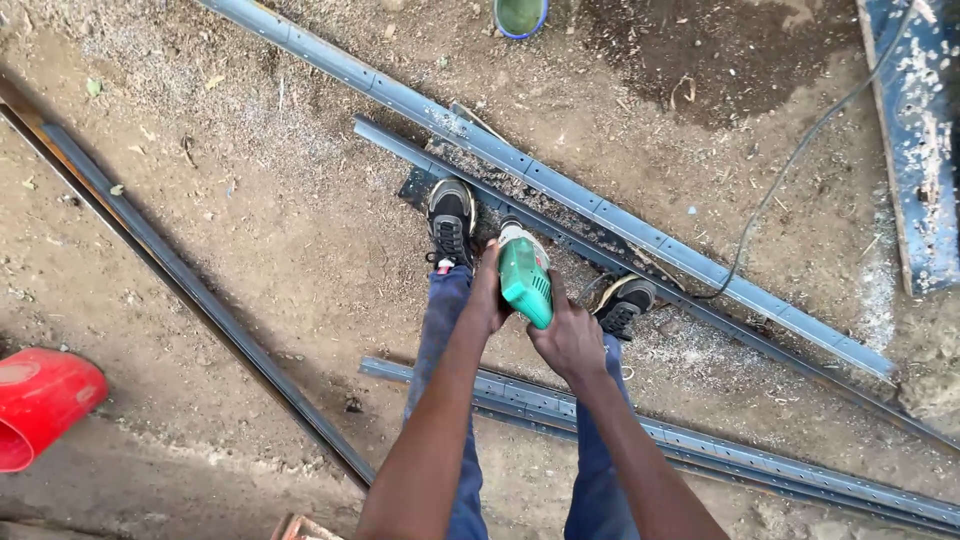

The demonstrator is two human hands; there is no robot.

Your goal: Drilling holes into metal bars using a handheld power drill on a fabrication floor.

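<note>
So the green power tool [525, 280] is a chunky plastic-bodied thing, bright green with a pale grey nose pointing toward 12 o'clock. Both hands are wrapped on it: left hand [488, 295] has its grip closed on the side at 9 o'clock, right hand [570, 340] clamps the rear end at 5 o'clock. It sits dead centre, over the dirt floor [300, 260], between 2 black shoes [450, 222], just short of a long grey metal rail [560, 185]. A black cable [800, 150] trails off toward 1 o'clock.
</note>
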